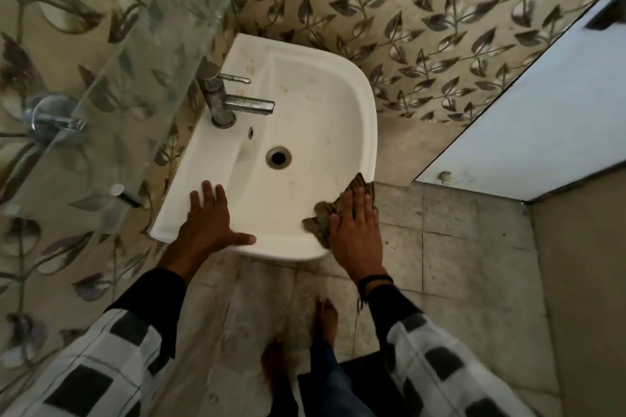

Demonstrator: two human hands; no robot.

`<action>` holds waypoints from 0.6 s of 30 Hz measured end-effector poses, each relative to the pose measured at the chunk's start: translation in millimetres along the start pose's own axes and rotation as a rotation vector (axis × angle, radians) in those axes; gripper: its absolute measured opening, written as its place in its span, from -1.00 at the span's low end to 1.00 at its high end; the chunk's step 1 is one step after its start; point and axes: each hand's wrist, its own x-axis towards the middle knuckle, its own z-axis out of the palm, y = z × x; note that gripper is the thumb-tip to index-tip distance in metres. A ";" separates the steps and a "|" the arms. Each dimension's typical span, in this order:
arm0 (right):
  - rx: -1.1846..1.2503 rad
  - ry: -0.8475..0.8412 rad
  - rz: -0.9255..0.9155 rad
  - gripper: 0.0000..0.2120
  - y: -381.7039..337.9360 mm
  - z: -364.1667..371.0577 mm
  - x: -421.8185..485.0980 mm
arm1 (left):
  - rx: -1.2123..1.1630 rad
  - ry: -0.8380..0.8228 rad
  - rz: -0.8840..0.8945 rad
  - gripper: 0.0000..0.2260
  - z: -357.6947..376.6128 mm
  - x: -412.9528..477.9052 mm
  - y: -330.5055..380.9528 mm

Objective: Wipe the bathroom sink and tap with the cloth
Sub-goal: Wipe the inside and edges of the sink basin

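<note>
Checked sleeves lead down to both hands at the near edge of the washbasin, cloth under the right.

Right hand [355,230] lies flat, fingers spread, pressing the brown patterned cloth [333,213] onto the near right corner of the white washbasin [318,105]. Left hand [211,223], empty and splayed, braces the near left rim. From the cloth, the chrome tap [225,100] lies across the bowl at the far left edge, spout pointing right; the left hand seems nearer to it.
</note>
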 end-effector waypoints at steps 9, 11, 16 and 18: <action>0.021 0.028 0.022 -0.44 16.3 4.4 65.5 | 0.012 0.004 0.001 0.25 -0.1 -1.5 1.5; 0.037 0.044 0.016 -0.45 10.9 5.3 43.7 | 0.004 0.012 -0.004 0.26 2.3 -0.7 0.3; 0.051 0.017 -0.027 -0.41 20.5 -2.2 70.8 | -0.055 0.033 -0.001 0.29 2.0 1.7 -1.8; 0.018 0.021 -0.012 -0.39 23.5 -3.4 91.7 | -0.039 0.023 0.002 0.29 1.0 2.0 -1.4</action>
